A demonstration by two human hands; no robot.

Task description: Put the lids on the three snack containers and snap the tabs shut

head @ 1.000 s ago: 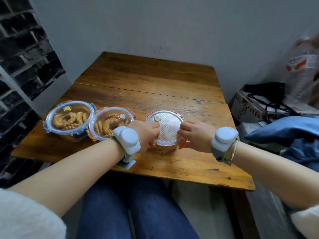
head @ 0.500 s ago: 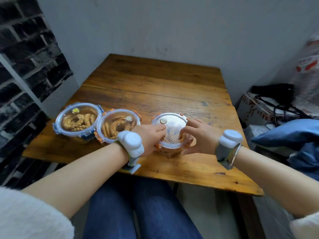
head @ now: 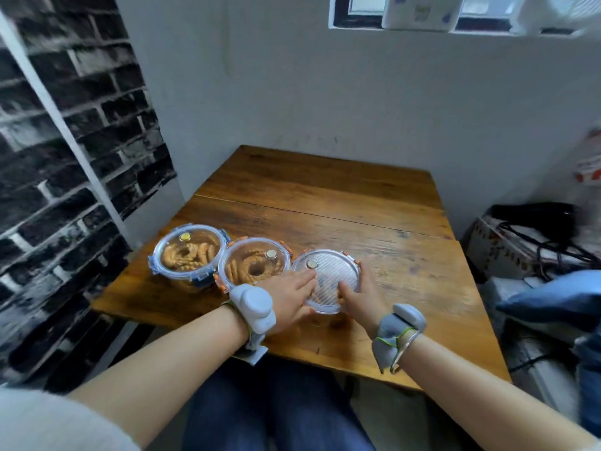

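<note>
Three round clear snack containers stand in a row near the front left of the wooden table [head: 325, 203]. The left one [head: 188, 252] has a lid with blue tabs. The middle one [head: 254, 264] has a lid with orange tabs. The right one [head: 327, 278] wears a ribbed clear lid with orange tabs. My left hand [head: 292, 296] lies flat on that lid's near left part, fingers stretched toward its small round valve. My right hand [head: 359, 297] cups the lid's right and near rim, thumb resting on top. Both wrists carry grey-white bands.
A dark brick-pattern wall rises at the left and a pale wall stands behind the table. Boxes with black cables [head: 533, 242] and a blue cushion [head: 559, 297] crowd the floor at the right. My legs in blue jeans [head: 276, 408] are under the table's near edge.
The view has tilted upward, showing more wall and a window. My left hand has opened from a fist and spread flat over the lid. My right hand has slid round to the lid's right rim.
</note>
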